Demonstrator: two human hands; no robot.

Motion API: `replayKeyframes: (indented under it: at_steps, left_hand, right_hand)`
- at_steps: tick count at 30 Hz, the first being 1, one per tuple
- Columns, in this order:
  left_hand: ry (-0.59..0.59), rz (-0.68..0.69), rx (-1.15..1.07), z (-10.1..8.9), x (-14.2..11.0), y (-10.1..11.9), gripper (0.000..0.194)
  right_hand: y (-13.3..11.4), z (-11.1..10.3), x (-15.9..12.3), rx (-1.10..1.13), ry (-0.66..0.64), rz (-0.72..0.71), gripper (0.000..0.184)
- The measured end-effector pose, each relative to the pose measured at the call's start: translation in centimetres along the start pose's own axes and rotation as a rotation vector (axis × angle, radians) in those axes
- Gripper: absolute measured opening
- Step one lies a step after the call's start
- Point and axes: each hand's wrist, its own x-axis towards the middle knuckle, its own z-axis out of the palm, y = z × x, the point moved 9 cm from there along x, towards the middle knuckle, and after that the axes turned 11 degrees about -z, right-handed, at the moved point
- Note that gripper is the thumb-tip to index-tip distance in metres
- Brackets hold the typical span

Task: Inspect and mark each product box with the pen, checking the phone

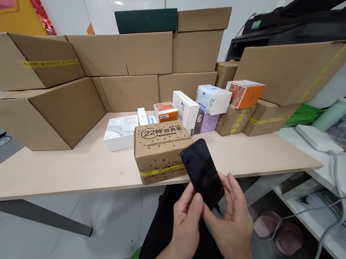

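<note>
A black phone with a dark screen is held upright over my lap, just in front of the table edge. My left hand grips its lower left side, thumb on the edge. My right hand cups its lower right side, fingers curled around it. Directly behind the phone a small brown cardboard box with printed characters and yellow tape sits at the front edge of the light wooden table.
Small product boxes stand behind it: a white flat box, an orange-labelled box, a tissue pack, an orange box. Large cardboard boxes wall the table's back and left. A black printer and cables are at right.
</note>
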Motion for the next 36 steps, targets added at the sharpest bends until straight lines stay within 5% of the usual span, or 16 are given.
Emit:
replayKeyframes:
  at_steps: [11,18,36]
  left_hand:
    - [-0.021,-0.011,-0.046,-0.7,0.0,1.7,0.046]
    - [0.065,0.011,-0.019,-1.9,0.5,2.7,0.044]
    - [0.047,0.012,-0.062,-2.1,0.8,3.3,0.044]
  right_hand:
    - [-2.3,0.3,0.5,-0.036,-0.116,-0.144,0.081]
    - [-5.5,0.7,1.3,-0.165,-0.104,-0.377,0.081]
    - [-5.7,1.3,1.4,-0.164,-0.101,-0.382,0.061]
